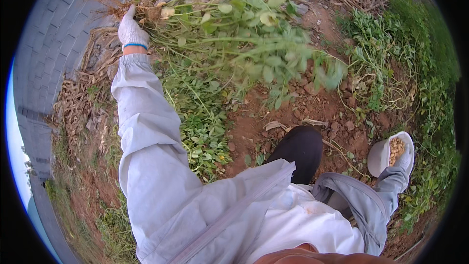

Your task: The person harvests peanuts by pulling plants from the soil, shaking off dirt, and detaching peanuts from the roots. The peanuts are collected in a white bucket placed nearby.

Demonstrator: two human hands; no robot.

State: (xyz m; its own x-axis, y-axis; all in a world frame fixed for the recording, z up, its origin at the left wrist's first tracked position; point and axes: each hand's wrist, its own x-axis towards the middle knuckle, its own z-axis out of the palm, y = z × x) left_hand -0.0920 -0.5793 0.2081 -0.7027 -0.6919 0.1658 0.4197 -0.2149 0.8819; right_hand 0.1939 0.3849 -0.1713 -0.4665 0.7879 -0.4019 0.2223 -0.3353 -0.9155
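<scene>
My left hand [132,31], in a white knit glove with a blue cuff edge, is stretched out to the upper left. It grips a bunch of uprooted peanut plants [234,25] near the roots [117,5]. A few pale pods show beside the glove, and the leafy stems trail to the right, blurred at their ends. At the far right, my right hand [403,160], also gloved, reaches inside the rim of a white bucket [377,157]. Peanut pods [396,150] lie in that bucket next to the glove. The right fingers are too small and partly hidden to make out.
Reddish soil with clods [253,124] lies before my dark-clad knee [300,154]. Cut or pulled green plants [201,135] are heaped beside my left sleeve. Dry husks [82,91] border a grey paved surface [55,44] at left. Leafy green plants [432,91] grow along the right.
</scene>
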